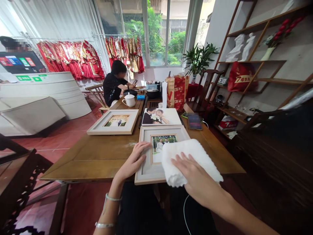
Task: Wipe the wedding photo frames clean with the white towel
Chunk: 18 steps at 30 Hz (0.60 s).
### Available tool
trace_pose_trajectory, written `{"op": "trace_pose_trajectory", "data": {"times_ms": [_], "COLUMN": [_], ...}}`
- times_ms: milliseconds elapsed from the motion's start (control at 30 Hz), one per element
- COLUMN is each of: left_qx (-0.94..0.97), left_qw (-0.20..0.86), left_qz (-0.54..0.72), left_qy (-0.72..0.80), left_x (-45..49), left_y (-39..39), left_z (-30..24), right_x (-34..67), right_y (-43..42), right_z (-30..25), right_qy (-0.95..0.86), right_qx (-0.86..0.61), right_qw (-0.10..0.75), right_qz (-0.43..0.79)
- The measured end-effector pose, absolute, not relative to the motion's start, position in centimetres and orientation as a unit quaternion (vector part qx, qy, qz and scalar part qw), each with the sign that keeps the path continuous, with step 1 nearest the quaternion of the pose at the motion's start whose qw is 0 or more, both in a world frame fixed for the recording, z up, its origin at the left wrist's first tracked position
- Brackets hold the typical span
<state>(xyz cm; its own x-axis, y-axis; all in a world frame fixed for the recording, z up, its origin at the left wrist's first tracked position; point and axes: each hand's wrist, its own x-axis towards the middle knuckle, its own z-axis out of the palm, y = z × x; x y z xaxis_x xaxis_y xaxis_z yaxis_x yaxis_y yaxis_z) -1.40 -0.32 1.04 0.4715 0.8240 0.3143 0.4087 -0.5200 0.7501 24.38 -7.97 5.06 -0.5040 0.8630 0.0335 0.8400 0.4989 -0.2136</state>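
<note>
Framed photograph [160,153] — a pale wooden frame holding a print of a couple — lies flat at the near edge of the counter [102,156], its lower rim just overhanging toward the person. A folded white towel [188,160] is spread across the right part of its glass. The step in hand is judged to be the wiping of the glass: the towel is pressed down and the frame is being steadied, and most of the left part of the glass is uncovered. For the next stroke, firm bracing of the frame would be called for, so that it is not pushed off the edge, and the cloth would have to be drawn evenly across the uncovered part.

The left hand [133,161] is laid flat, fingers loosely spread, on the frame's left border — nothing is gripped, only pressed. The right hand [195,179] is opened wide and flattened, palm down, on the near side of the towel; it is not closed around the cloth.

Farther along the counter a second framed picture [113,121], an unframed print [160,116] and a white teapot [129,100] are set, and another person [114,83] is seated at the far end.
</note>
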Motion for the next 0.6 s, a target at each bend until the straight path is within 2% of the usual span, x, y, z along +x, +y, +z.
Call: {"op": "trace_pose_trajectory", "data": {"times_ms": [133,233,400,600], "left_qx": [0.804,0.805,0.803,0.802], "left_qw": [0.298,0.299,0.307,0.312], "left_qz": [0.347,0.345,0.342,0.340], "left_qy": [0.381,0.379,0.380,0.378], "left_x": [-1.4,-1.4,-1.5,-1.5], "left_y": [-0.3,-0.3,-0.3,-0.4], "left_z": [1.0,1.0,1.0,1.3], "right_x": [25.9,28.5,31.1,29.7], "right_y": [-9.9,-10.6,-8.9,0.6], "right_z": [7.6,8.4,7.0,5.1], "right_qy": [-0.881,-0.862,-0.827,-0.805], "right_qx": [-0.403,-0.435,-0.541,-0.585], "right_qw": [0.064,0.023,0.008,0.100], "right_qz": [0.239,0.260,0.154,0.016]}}
